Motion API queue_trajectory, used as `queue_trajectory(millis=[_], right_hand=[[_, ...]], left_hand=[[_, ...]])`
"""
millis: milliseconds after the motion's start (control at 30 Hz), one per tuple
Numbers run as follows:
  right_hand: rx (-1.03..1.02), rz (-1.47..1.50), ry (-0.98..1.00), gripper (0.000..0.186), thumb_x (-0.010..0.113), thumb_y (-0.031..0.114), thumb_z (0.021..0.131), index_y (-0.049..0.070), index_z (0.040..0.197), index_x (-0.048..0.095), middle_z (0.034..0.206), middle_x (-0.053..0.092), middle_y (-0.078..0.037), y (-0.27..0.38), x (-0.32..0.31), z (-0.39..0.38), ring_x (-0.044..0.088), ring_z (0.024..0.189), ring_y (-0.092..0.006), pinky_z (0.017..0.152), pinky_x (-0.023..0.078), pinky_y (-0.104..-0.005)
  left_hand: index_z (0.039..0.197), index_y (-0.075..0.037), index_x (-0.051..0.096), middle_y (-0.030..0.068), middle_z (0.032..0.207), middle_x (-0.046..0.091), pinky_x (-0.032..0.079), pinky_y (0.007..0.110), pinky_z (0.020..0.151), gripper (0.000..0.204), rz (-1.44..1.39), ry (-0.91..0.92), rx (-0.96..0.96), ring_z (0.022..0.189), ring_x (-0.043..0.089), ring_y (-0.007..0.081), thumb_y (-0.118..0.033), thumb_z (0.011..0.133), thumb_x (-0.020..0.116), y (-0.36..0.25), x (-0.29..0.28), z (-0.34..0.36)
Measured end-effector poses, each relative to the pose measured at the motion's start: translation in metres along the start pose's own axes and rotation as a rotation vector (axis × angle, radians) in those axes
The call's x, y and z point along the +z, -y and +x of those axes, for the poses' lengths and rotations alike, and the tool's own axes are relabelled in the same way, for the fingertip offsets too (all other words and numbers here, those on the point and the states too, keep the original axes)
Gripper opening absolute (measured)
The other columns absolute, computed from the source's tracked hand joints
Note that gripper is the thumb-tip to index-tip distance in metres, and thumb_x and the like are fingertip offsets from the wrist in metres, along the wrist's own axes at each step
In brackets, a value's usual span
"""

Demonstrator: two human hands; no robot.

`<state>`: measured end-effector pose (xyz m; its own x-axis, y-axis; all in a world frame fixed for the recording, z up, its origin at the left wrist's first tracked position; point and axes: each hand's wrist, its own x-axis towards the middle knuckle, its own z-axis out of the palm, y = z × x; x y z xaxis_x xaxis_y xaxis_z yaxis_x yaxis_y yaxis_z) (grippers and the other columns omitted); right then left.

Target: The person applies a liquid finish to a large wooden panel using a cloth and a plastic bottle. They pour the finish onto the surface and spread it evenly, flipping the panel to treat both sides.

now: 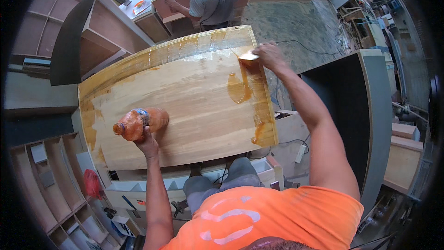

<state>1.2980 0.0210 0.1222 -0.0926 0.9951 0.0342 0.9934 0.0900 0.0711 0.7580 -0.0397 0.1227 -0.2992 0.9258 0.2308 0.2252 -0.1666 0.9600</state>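
The left hand point(149, 144), curled, is gripping an orange-smeared, blue-labelled bottle point(133, 127); the right hand point(270, 56) is pinching a pale spreader point(249, 56), glossy amber liquid point(236, 89) lying left of it on the wooden panel point(199, 115)

smooth pale wood panel point(185, 106), glossy amber liquid point(237, 89), smeared plastic bottle point(138, 122), matt cloth shirt point(291, 213)

Your bottle point(132, 126) bears a blue label point(143, 116); its print cannot be read. Your orange shirt point(296, 210) shows a pale curved graphic point(249, 214), without legible wording.
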Motion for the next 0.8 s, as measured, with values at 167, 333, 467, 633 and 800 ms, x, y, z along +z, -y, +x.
queue_trajectory(millis=[167,333,467,633,800], right_hand=[[0.058,-0.018,0.065,0.016,0.059,0.010,0.078,0.021,0.077,0.070,0.081,0.068,-0.005,0.029,0.029,-0.014,0.065,0.089,-0.0248,0.084,0.045,-0.0399],[0.021,-0.066,0.205,0.013,0.059,0.013,0.077,0.020,0.076,0.071,0.079,0.067,-0.006,0.010,-0.003,-0.088,0.065,0.086,-0.0254,0.082,0.045,-0.0420],[-0.012,0.005,-0.059,0.012,0.060,0.014,0.077,0.015,0.073,0.071,0.079,0.069,-0.007,0.019,0.017,-0.076,0.066,0.084,-0.0267,0.083,0.047,-0.0453],[0.046,0.011,0.099,0.013,0.059,0.014,0.078,0.018,0.075,0.071,0.081,0.068,-0.005,0.065,0.008,-0.129,0.065,0.086,-0.0249,0.082,0.046,-0.0435],[0.114,0.012,0.162,0.014,0.059,0.012,0.077,0.014,0.072,0.072,0.082,0.070,-0.008,0.059,-0.024,-0.187,0.066,0.081,-0.0252,0.078,0.048,-0.0424]], left_hand=[[0.142,-0.002,0.029,0.0119,0.140,0.044,0.033,0.039,0.110,0.079,-0.044,0.052,-0.038,0.128,0.045,0.0235,-0.032,0.086,0.075,0.005,-0.007,0.003],[0.143,-0.003,0.029,0.0114,0.140,0.044,0.033,0.039,0.110,0.080,-0.098,0.027,0.017,0.128,0.045,0.0232,-0.029,0.085,0.077,0.002,-0.005,0.001],[0.143,-0.004,0.029,0.0108,0.140,0.044,0.034,0.038,0.110,0.081,-0.077,0.051,-0.018,0.128,0.045,0.0222,-0.027,0.084,0.079,-0.008,0.006,0.005],[0.144,-0.004,0.028,0.0104,0.140,0.044,0.034,0.039,0.110,0.083,-0.119,0.030,-0.005,0.127,0.046,0.0216,-0.028,0.083,0.079,-0.001,-0.006,0.002],[0.144,-0.004,0.027,0.0097,0.139,0.044,0.035,0.038,0.109,0.085,-0.190,0.056,0.025,0.126,0.047,0.0219,-0.029,0.083,0.080,-0.008,0.001,0.004]])
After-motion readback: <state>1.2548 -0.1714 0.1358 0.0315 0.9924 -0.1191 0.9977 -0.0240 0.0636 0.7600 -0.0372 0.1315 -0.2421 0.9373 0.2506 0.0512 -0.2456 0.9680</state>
